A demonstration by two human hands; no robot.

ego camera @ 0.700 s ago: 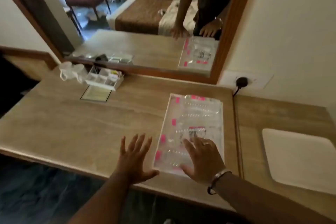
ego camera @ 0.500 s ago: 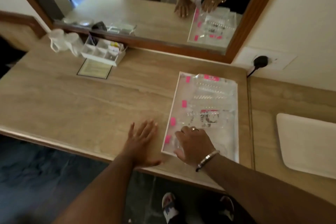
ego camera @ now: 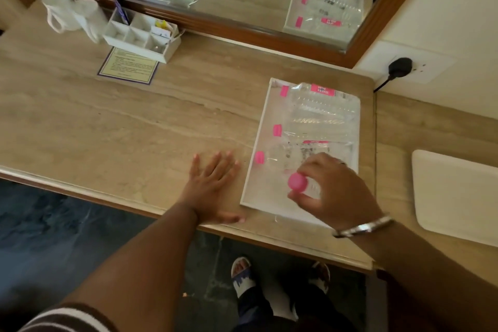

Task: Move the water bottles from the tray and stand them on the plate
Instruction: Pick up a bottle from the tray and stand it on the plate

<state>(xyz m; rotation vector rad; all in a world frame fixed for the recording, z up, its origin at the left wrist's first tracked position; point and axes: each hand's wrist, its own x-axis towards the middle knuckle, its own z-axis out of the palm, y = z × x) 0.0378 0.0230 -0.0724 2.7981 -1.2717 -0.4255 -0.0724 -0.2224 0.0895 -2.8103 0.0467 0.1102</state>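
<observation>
A white tray (ego camera: 265, 105) lies on the wooden desk and holds three clear water bottles (ego camera: 320, 108) on their sides, pink caps pointing left. My right hand (ego camera: 334, 191) is closed around another clear bottle with a pink cap (ego camera: 297, 182), lifted above the tray's near end with the cap facing the camera. My left hand (ego camera: 213, 186) rests flat on the desk just left of the tray, fingers spread, holding nothing. The white square plate (ego camera: 458, 194) sits on the lower side table at the right, with nothing on it.
A white divided organiser (ego camera: 140, 35) with sachets, two white cups (ego camera: 72, 12) and a printed card (ego camera: 128, 65) sit at the back left. A framed mirror (ego camera: 269, 32) runs along the back. A black plug (ego camera: 400, 66) is in the wall socket.
My right hand has closed on the nearest bottle and raised it off the tray. My left hand has settled flat on the desk. The camera has tilted further down.
</observation>
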